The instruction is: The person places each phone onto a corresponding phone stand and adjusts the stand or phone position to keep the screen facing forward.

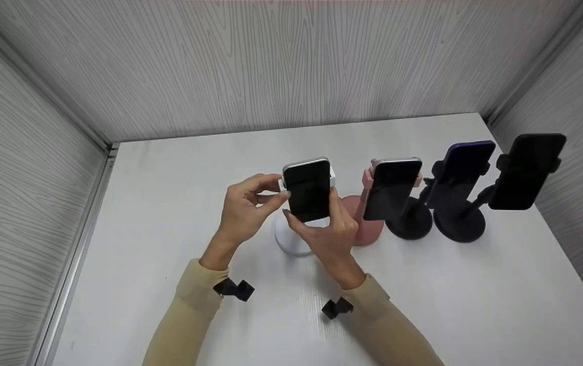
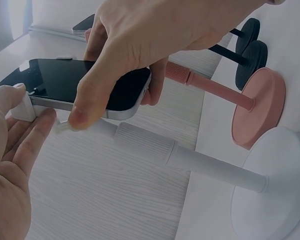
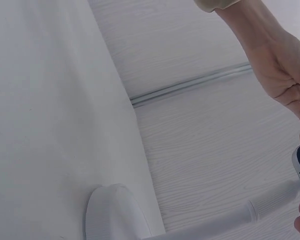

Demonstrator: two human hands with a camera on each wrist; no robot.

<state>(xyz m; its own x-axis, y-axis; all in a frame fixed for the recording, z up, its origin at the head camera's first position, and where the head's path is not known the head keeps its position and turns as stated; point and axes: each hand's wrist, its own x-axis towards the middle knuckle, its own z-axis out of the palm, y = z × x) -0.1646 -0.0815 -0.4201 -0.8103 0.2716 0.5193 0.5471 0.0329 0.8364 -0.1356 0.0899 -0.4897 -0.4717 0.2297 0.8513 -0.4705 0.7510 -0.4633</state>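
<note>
A phone (image 1: 308, 190) with a dark screen and silver edge leans against the white clamp (image 2: 23, 108) of a white phone stand (image 2: 217, 172). My right hand (image 1: 333, 231) grips the phone by its lower sides, thumb on one edge and fingers on the other. At the clamp's left side, my left hand (image 1: 245, 211) pinches the white jaw between thumb and fingers. Behind the phone, most of the clamp is hidden. The stand's round base (image 1: 291, 239) rests on the table, partly covered by my right hand in the head view.
To the right stands a pink phone stand (image 1: 368, 234) holding a silver-edged phone (image 1: 392, 189). Beyond it are two black stands, with a blue-edged phone (image 1: 462, 173) and a black phone (image 1: 528, 173). Wood-grain panels (image 1: 271, 66) surround the white table (image 1: 169, 168).
</note>
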